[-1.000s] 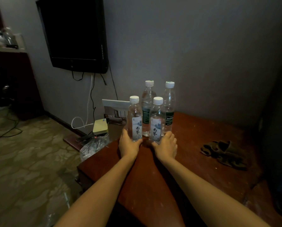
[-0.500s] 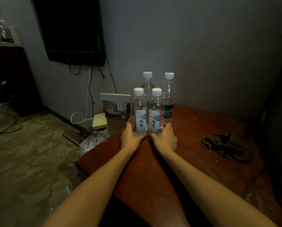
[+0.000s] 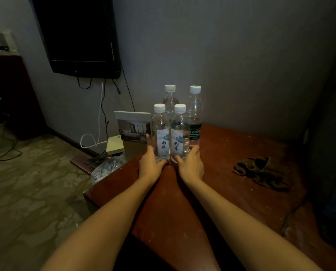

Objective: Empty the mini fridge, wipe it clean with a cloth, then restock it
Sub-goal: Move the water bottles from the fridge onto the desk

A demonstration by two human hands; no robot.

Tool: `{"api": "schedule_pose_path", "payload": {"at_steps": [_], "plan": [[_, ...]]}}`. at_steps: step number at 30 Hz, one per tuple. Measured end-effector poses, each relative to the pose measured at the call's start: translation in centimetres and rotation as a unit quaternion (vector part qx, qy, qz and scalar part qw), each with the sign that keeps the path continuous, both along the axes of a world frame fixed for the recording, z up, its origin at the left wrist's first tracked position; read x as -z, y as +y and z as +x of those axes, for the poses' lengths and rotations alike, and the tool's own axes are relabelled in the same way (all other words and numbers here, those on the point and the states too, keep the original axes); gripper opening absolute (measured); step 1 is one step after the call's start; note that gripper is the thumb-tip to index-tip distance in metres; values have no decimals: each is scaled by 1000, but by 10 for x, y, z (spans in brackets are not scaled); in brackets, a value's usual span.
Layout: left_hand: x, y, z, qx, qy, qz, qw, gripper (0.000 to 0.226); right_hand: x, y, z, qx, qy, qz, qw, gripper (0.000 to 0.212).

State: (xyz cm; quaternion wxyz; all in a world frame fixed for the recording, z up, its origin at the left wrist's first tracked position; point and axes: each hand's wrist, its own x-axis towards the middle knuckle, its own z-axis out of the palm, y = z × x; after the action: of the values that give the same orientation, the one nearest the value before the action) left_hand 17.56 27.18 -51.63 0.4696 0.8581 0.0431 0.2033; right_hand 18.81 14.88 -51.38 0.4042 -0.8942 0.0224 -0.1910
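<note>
Several water bottles stand in a tight group on the reddish wooden top (image 3: 231, 153). Two short ones with white labels are in front: the left short bottle (image 3: 160, 133) and the right short bottle (image 3: 179, 133). Behind them stand a tall clear bottle (image 3: 170, 98) and a tall green-labelled bottle (image 3: 194, 116). My left hand (image 3: 150, 163) holds the base of the left short bottle. My right hand (image 3: 190, 165) holds the base of the right short bottle. The two short bottles touch side by side. A dark crumpled cloth (image 3: 260, 173) lies to the right. No fridge shows.
A photo card (image 3: 132, 126) leans left of the bottles, with a yellow box (image 3: 114, 145) and a crinkled plastic bag (image 3: 106, 167) below it. A wall-mounted TV (image 3: 75, 36) with hanging cables is at upper left. Patterned carpet (image 3: 26, 192) covers the floor left.
Both hands slid the two short bottles together and back against the tall ones. The gap between the short bottles has closed.
</note>
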Motion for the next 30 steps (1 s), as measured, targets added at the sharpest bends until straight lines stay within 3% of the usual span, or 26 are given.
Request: {"api": "schedule_pose_path", "payload": {"at_steps": [3, 9, 12, 15, 19, 23, 27, 30], "plan": [[0, 0, -1, -2, 10, 20, 1000, 72, 2, 0, 1, -4, -1, -1, 1000, 52], [1, 0, 0, 3, 6, 46, 999, 84, 5, 0, 5, -5, -6, 7, 1000, 50], [2, 0, 0, 0, 12, 54, 998, 75, 5, -1, 6, -7, -6, 9, 1000, 50], [1, -2, -1, -9, 17, 50, 999, 79, 5, -1, 6, -13, 0, 21, 1000, 50], [-1, -3, -12, -21, 30, 59, 998, 50, 4, -6, 2, -32, 23, 25, 999, 48], [2, -1, -30, -26, 39, 68, 997, 65, 0, -15, -12, -66, 50, -3, 997, 54], [-9, 0, -51, 17, 82, 110, 990, 67, -7, -28, -34, -115, 88, -52, 988, 54], [-29, -3, -64, 100, 133, 169, 971, 61, -21, -48, -51, -156, 101, -99, 978, 42]]}}
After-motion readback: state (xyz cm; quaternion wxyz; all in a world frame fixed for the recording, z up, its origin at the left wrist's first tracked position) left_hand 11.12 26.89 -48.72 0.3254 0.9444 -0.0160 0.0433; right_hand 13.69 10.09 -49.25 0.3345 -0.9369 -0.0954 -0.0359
